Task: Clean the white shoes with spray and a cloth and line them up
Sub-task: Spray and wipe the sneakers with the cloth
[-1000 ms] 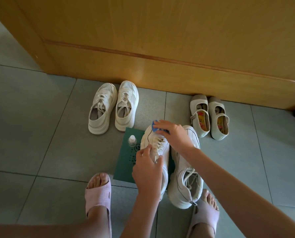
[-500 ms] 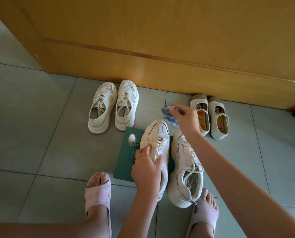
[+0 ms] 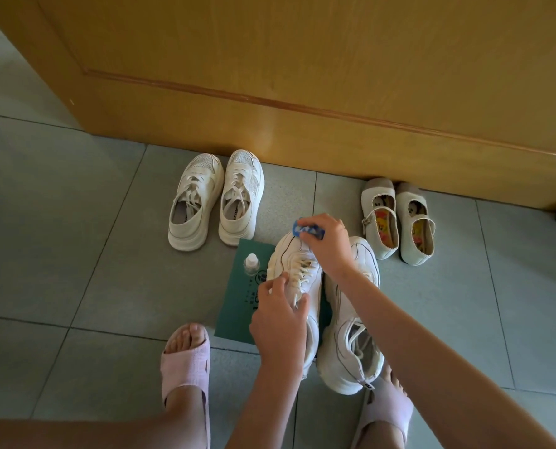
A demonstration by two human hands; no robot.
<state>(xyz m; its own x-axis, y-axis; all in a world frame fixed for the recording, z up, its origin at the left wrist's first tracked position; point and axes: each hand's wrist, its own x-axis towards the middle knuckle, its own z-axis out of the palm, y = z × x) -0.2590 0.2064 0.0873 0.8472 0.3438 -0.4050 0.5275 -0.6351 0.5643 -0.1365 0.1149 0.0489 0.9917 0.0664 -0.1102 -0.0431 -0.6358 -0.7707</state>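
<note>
Two chunky white sneakers stand side by side on a green mat [image 3: 237, 299]. My left hand [image 3: 278, 322] grips the left sneaker [image 3: 294, 264] over its laces and tongue. My right hand [image 3: 326, 244] presses a small blue patterned cloth [image 3: 307, 229] onto that sneaker's toe. The right sneaker [image 3: 351, 338] stands free beside it. A small clear spray bottle [image 3: 251, 264] with a white cap stands upright on the mat, just left of the held sneaker.
A pair of white mesh sneakers [image 3: 215, 199] sits at the back left by the wooden door [image 3: 302, 76]. A pair of cream strap shoes [image 3: 396, 222] sits at the back right. My feet in pink slippers [image 3: 185, 367] rest on the grey tiled floor.
My right hand lifted the blue cloth off the toe toward the strap shoes, then came back down onto the toe of the left sneaker. My left hand kept its grip.
</note>
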